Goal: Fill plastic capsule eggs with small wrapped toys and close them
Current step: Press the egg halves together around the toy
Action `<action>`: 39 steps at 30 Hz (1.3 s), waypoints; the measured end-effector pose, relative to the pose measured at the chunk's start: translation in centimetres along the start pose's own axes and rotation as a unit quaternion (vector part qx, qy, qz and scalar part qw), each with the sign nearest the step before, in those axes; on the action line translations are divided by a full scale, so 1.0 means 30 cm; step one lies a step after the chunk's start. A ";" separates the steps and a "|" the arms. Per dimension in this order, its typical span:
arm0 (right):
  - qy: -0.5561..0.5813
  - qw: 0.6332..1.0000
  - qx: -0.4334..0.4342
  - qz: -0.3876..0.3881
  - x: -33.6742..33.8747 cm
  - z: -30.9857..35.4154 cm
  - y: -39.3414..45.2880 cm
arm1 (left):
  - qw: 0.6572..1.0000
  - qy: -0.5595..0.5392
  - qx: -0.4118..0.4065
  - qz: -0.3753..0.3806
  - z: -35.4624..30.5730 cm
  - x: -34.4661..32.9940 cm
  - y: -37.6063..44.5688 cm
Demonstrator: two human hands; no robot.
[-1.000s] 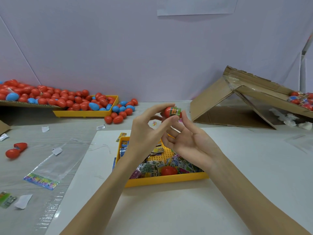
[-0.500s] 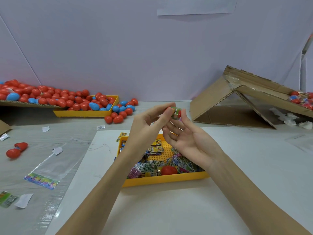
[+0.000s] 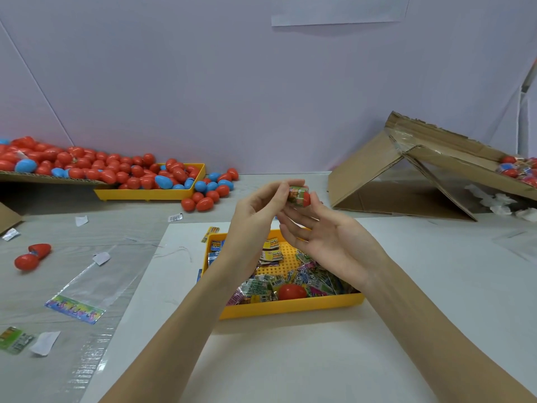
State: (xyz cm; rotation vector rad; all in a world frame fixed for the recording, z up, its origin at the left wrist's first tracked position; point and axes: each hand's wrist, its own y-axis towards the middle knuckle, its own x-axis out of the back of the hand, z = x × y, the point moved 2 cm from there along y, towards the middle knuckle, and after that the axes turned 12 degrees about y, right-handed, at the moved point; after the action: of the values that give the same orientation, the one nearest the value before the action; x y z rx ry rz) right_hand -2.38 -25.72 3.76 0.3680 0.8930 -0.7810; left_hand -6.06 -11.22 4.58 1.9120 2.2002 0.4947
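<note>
Both hands are raised above the near yellow tray (image 3: 290, 311), presumably so anything dropped falls back among the stock. The left hand (image 3: 255, 210) pinches a wrapped toy (image 3: 294, 194) with thumb and forefinger and appears to be pressing it into a red capsule half (image 3: 305, 199). The right hand (image 3: 325, 237) lies palm up beneath; its fingertips pinch the half from the far side and steady it against the push. How deep the toy sits in the half I cannot tell. The tray holds loose toy packets (image 3: 261, 285) and one red egg piece (image 3: 292, 291), possibly the mating half; all within short reach of both hands. The tray stands on a white sheet (image 3: 290, 359) on the desk (image 3: 116, 228). Far left: a second yellow tray (image 3: 151, 194) and a cardboard flap piled with red and blue eggs (image 3: 116, 173), some spilled onto the desk. One red egg lying open (image 3: 30, 255) rests near the left edge. A cardboard box (image 3: 406, 175) leans at far right, with eggs on its upper flap. Judgement: filling step in hand; closing not yet done.
</note>
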 end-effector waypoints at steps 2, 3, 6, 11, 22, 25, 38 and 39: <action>0.006 1.000 -0.005 -0.002 -0.006 0.005 -0.004 | 0.998 0.058 -0.033 0.012 -0.005 0.013 0.003; 0.012 1.000 -0.008 -0.006 -0.007 0.006 -0.005 | 0.994 0.095 -0.057 0.014 -0.008 0.018 0.004; 0.039 0.999 -0.033 -0.018 -0.015 -0.002 -0.009 | 0.976 0.176 -0.130 -0.006 -0.021 0.030 0.004; 0.120 0.989 -0.088 -0.017 -0.019 -0.020 -0.012 | 0.939 0.259 -0.211 -0.078 -0.037 0.037 -0.003; -0.106 0.988 0.104 -0.039 0.011 0.002 -0.001 | 0.882 0.373 -0.262 -0.121 -0.036 0.032 -0.005; -0.146 0.979 0.132 -0.054 0.015 0.009 -0.001 | 0.931 0.298 -0.206 -0.051 -0.020 0.036 0.005; -0.265 0.943 0.200 -0.030 -0.012 -0.011 -0.006 | 0.968 0.172 -0.162 -0.089 0.005 0.074 0.017; -0.267 0.940 0.209 -0.031 -0.012 -0.012 -0.008 | 0.965 0.178 -0.168 -0.094 0.003 0.073 0.015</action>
State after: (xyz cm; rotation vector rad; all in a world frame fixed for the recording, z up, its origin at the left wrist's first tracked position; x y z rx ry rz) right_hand -2.90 -25.52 3.84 0.4699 0.2225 -1.0668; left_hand -5.95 -9.01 4.84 1.5141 2.2833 1.1702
